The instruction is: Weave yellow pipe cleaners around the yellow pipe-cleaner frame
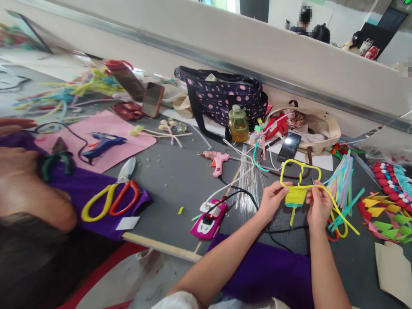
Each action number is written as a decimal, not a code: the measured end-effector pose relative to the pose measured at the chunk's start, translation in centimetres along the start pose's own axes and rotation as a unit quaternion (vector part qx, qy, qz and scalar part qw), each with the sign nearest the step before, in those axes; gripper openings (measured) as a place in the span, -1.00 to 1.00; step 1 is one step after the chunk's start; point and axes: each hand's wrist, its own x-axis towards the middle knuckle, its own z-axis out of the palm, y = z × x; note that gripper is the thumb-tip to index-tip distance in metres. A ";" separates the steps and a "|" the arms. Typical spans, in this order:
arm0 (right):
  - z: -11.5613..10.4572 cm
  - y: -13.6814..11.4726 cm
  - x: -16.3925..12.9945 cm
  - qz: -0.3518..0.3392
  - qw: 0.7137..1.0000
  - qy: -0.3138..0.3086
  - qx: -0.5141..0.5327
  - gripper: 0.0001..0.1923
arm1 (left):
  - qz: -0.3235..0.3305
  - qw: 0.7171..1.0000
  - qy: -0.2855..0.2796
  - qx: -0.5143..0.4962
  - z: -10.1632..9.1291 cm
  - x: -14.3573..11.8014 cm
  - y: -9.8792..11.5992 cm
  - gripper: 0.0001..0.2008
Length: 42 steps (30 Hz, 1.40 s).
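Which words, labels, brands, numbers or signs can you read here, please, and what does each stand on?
No text can be read.
Yellow pipe-cleaner piece: no lettering visible.
Dark phone: any screen text is too small.
Pink glue gun and magenta power strip: any markings are too blurred.
Green patch: perhaps a sign, cut off.

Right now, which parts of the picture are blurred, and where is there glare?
Head view: the co-worker's arm at the left edge looks smeared; the yellow fuzzy piece is clearer. Head view: the dark phone by the tote bag shows a pale sheen.
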 end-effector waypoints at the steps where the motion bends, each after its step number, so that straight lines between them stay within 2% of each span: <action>1: 0.0 0.0 -0.1 0.010 1.000 -0.023 -0.005 -0.60 | 0.007 1.000 -0.001 0.006 0.0 0.0 -0.1 -0.68; 5: 0.0 -0.1 -0.8 0.019 0.991 -0.116 -0.067 -0.65 | 0.030 0.999 -0.009 0.025 -0.2 0.1 -0.5 -0.69; 9: 0.1 -0.5 -1.2 -0.065 0.966 -0.191 -0.164 -0.74 | 0.048 0.997 -0.020 0.056 -0.5 0.1 -0.7 -0.70; 14: 0.2 -1.0 -1.6 -0.195 0.924 -0.211 -0.250 -0.81 | 0.036 0.998 -0.007 0.053 -0.2 0.0 -0.5 -0.73; 18: 0.2 -1.2 -2.0 -0.250 0.905 -0.207 -0.274 -0.82 | 0.027 0.998 -0.006 0.050 0.1 -0.1 -0.2 -0.74; 23: 0.2 -0.8 -1.9 -0.269 0.906 -0.200 -0.260 -0.85 | 0.038 0.996 -0.041 0.073 0.3 -0.2 0.2 -0.73; 28: 0.1 -0.8 -1.9 -0.273 0.901 -0.210 -0.264 -0.89 | 0.059 0.994 -0.046 0.086 0.2 -0.2 0.3 -0.73; 32: 0.1 -0.9 -2.1 -0.261 0.902 -0.206 -0.275 -0.89 | 0.042 0.994 -0.047 0.084 0.1 -0.1 0.0 -0.71; 36: -0.1 -0.4 -2.1 -0.235 0.909 -0.174 -0.297 -0.87 | 0.014 0.998 -0.046 0.050 0.1 -0.1 -0.4 -0.70; 39: -0.1 -0.2 -2.1 -0.218 0.910 -0.183 -0.301 -0.84 | -0.001 0.999 -0.043 0.002 0.1 0.0 -0.5 -0.72; 42: 0.1 -0.4 -2.3 -0.229 0.900 -0.196 -0.314 -0.82 | -0.012 0.999 -0.031 -0.033 0.1 0.2 -0.4 -0.73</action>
